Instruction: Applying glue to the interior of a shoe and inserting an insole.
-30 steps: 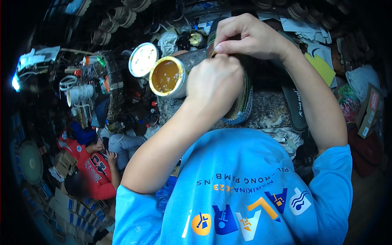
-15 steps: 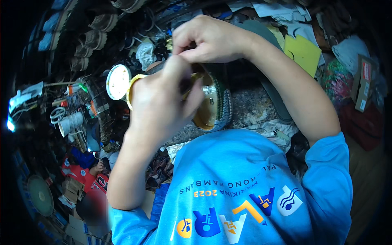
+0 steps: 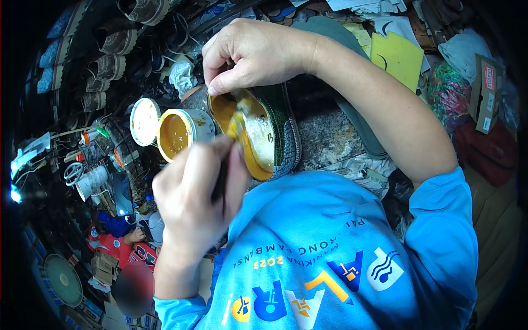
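My right hand (image 3: 253,52) pinches the upper rim of a green patterned shoe (image 3: 286,132) and holds it open on a speckled stone slab (image 3: 330,137). The shoe's inside is coated with yellow-brown glue. My left hand (image 3: 192,198) grips a dark-handled brush (image 3: 223,181), whose tip rests inside the shoe on the insole. Just left of the shoe stands an open can of brown glue (image 3: 176,135), with its round white lid (image 3: 144,121) beside it.
Shoe soles and uppers (image 3: 107,69) hang in rows at the upper left. A yellow sheet (image 3: 396,55) and a cardboard box (image 3: 487,93) lie at the upper right. A mug with scissors (image 3: 85,179) stands at the left. Another person in red (image 3: 118,247) sits below left.
My left hand has dropped toward me, uncovering the shoe's glue-coated inside, and the brush tip is now in the shoe. My right hand still holds the rim.
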The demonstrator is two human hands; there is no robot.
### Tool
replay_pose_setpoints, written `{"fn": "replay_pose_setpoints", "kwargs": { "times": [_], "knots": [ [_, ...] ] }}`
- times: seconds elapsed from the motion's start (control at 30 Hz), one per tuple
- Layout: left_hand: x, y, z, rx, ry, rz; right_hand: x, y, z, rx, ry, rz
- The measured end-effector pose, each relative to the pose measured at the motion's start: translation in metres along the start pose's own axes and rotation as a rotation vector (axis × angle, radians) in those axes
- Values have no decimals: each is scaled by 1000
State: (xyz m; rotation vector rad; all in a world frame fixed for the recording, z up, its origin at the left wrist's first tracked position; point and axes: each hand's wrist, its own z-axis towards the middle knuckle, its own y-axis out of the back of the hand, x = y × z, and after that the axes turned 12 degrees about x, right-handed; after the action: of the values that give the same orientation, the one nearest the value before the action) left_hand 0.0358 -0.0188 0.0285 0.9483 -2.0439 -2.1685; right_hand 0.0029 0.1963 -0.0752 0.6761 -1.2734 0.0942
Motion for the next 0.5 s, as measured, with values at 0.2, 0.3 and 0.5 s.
{"fn": "replay_pose_setpoints", "kwargs": {
  "times": [0.2, 0.3, 0.5],
  "knots": [
    [-19, 13, -19, 188, 70, -184, 0, -2, 1, 1, -18, 11],
    [-14, 12, -9, 39, 74, -64, -1, -1, 2, -6, 6, 19],
    [-17, 7, -20, 202, 117, -158, -1, 0, 1, -11, 60, -54]
  ]
}}
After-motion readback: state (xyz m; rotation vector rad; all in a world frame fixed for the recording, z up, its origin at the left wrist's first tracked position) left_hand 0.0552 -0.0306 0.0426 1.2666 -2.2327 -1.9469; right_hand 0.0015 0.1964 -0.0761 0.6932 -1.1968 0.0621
